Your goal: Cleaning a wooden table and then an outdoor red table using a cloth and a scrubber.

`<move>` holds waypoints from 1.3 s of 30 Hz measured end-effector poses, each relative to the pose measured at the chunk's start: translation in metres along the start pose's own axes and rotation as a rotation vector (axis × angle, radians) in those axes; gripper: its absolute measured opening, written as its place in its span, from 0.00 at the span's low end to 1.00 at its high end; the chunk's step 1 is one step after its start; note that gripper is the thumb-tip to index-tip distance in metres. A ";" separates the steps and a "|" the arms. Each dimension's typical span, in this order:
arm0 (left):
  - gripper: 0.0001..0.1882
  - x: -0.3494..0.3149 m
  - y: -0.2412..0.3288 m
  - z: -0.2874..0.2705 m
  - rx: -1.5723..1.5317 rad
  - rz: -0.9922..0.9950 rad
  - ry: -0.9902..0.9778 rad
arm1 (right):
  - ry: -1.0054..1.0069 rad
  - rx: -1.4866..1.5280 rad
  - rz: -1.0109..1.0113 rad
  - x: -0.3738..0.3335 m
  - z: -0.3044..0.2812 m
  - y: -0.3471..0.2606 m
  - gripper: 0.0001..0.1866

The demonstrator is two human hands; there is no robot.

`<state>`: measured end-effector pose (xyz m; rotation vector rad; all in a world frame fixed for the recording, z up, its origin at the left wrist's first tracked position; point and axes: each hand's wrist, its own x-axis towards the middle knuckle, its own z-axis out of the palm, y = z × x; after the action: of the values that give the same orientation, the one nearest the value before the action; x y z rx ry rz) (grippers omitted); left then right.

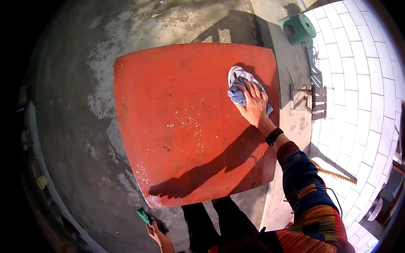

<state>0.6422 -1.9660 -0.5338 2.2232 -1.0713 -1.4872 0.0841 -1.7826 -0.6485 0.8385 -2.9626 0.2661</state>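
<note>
A square red tabletop (168,97) with worn, pale specks fills the middle of the view. My right hand (254,107) presses a crumpled blue-and-white cloth (236,77) against its far right part, fingers spread over the fabric. Below the near left corner of the tabletop, my left hand (160,239) grips a green-backed brush (144,215) with dark bristles, held off the surface. Whitish, wet-looking foam (154,201) marks that corner. The shadow of an arm and hand falls across the near half of the red surface.
Grey concrete floor (76,139) surrounds the tabletop. To the right, a white tiled wall (352,92) rises beside a pale ledge. A green plastic stool (299,28) stands at the far right, and a small slatted wooden chair (317,102) is nearer. My dark-trousered legs are at the near edge.
</note>
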 end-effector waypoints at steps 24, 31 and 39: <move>0.17 -0.002 -0.034 -0.065 -0.216 -0.118 0.187 | 0.154 0.146 -0.508 0.160 0.108 -0.332 0.30; 0.17 0.007 -0.020 -0.085 -0.255 -0.082 0.168 | -0.137 0.335 -0.821 0.005 0.062 -0.359 0.30; 0.18 0.011 -0.013 -0.098 -0.221 -0.063 0.147 | -0.537 0.204 -1.186 -0.232 0.006 -0.285 0.33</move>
<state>0.7365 -1.9821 -0.5052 2.1880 -0.7594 -1.3683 0.4317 -1.9031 -0.6336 2.7664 -2.1890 0.2791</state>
